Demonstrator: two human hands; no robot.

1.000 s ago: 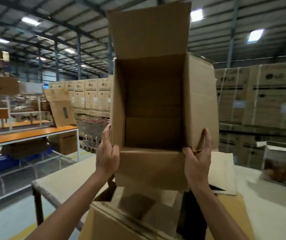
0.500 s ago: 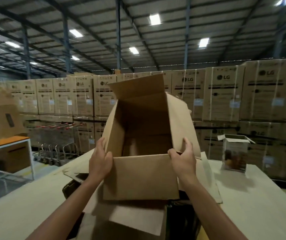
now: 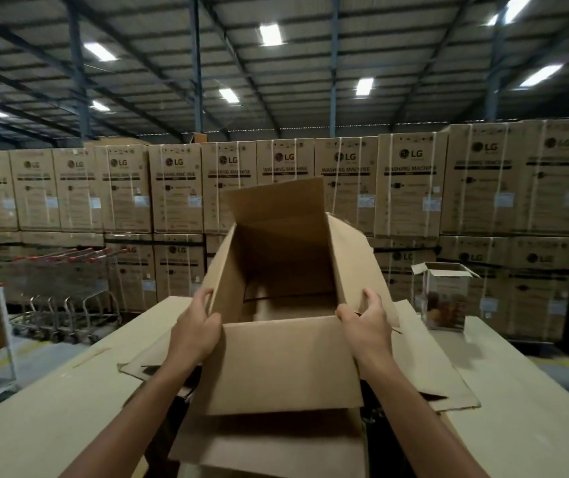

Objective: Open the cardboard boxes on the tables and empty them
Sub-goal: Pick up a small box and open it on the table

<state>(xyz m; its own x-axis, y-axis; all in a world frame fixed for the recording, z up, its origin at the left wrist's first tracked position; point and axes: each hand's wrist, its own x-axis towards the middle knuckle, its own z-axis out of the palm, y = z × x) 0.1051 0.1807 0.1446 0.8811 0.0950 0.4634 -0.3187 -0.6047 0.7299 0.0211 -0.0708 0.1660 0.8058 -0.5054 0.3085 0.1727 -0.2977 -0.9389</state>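
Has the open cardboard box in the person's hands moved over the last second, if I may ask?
Yes, the cardboard box has dropped: its raised flap, earlier above the stacked washing-machine cartons, now sits below their top edge.

Here's my left hand, down around seven o'clock in view, and my right hand around five o'clock, both bare. Left forearm: bare too, slim, uncovered right down to the bottom edge of the view. Right forearm, same story, bare from the wrist to the edge. The right fingers look slender, knuckles showing plainly. Of the left fingers I can see only the tips and the thumb. The nails on either side are too blurred to make out.
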